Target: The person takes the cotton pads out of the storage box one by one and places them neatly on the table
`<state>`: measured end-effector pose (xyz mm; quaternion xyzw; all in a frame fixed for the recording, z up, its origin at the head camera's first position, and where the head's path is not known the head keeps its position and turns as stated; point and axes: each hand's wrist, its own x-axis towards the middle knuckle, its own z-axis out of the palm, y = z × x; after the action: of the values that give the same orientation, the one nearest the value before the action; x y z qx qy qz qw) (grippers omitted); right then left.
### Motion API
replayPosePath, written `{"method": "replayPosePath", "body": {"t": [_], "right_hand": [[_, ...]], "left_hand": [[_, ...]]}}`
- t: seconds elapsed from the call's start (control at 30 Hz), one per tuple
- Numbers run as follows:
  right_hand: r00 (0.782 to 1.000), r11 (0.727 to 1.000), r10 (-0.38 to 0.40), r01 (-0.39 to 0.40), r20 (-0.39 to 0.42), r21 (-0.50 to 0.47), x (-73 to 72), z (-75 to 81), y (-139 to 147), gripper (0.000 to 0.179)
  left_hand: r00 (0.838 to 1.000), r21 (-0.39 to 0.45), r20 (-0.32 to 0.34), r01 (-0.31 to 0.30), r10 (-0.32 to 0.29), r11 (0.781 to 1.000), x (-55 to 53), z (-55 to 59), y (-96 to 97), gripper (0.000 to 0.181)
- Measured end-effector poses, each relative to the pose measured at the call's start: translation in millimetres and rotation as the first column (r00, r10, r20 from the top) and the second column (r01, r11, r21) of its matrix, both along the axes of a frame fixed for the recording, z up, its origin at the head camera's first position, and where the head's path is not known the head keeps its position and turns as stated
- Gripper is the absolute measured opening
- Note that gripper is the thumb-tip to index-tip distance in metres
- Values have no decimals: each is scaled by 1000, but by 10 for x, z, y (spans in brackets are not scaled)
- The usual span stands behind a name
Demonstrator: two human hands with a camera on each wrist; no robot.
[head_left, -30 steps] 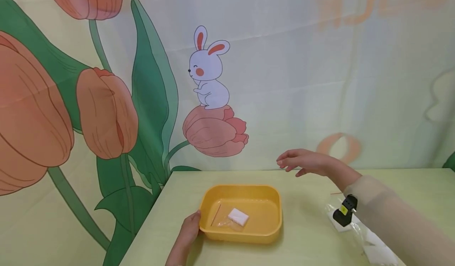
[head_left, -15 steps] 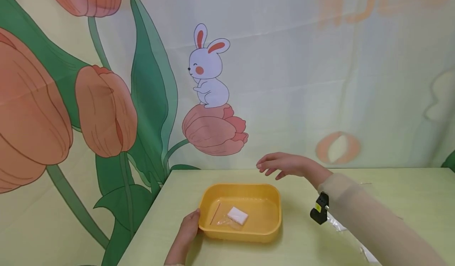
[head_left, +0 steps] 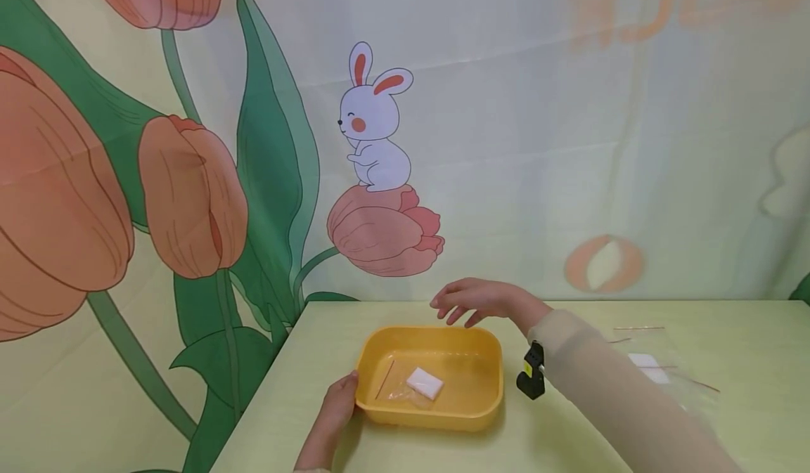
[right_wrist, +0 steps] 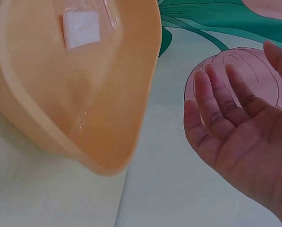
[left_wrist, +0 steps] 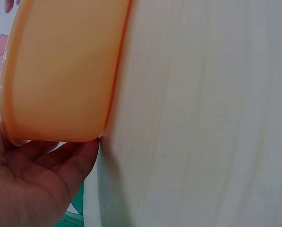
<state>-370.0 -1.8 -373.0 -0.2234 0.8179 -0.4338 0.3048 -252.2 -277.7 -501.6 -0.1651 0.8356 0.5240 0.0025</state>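
A yellow plastic basin (head_left: pixel 465 420) stands on the table, its rounded rim facing up. Inside it, toward the left, lies a clear zip bag (head_left: pixel 399 393) with a red seal line and a folded white piece (head_left: pixel 425 383). My left hand (head_left: pixel 338 403) grips the basin's left end, the thumb at the rim; in the left wrist view the fingers (left_wrist: pixel 77 163) lie along the end wall. Above the basin's back edge hovers my right hand (head_left: pixel 477 299), holding nothing. Its fingers are spread and loosely bent in the right wrist view, palm in sight.
On the right of the table (head_left: pixel 550 431), several clear bags (head_left: pixel 692 367) with red seal lines lie partly behind the right sleeve (head_left: pixel 607 374). A white piece (head_left: pixel 647 367) shows among them. A printed cloth (head_left: pixel 506 143) with tulips and a rabbit hangs behind the table.
My right hand has moved left, from over the right part of the table to the basin's back edge. More of the bags at right now shows. The left hand keeps its hold.
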Motion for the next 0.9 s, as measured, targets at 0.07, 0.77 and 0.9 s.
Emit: {"method": "replayPosePath", "body": {"t": [0.07,0.77,0.9], "right_hand": [[1000,1000,-8,8,14,-7,-19,-26,-40,48],[999,996,6,-9,39,86,61,-534,-539,43],[1000,993,5,-7,25,114,79,-593,-571,41]], "left_hand": [[1000,-8,-3,5,-5,1000,4,0,-1,54],[997,-14,-66,39,-40,999,55,22,-16,52],[998,-15,-62,33,-34,999,52,25,-11,52]]}}
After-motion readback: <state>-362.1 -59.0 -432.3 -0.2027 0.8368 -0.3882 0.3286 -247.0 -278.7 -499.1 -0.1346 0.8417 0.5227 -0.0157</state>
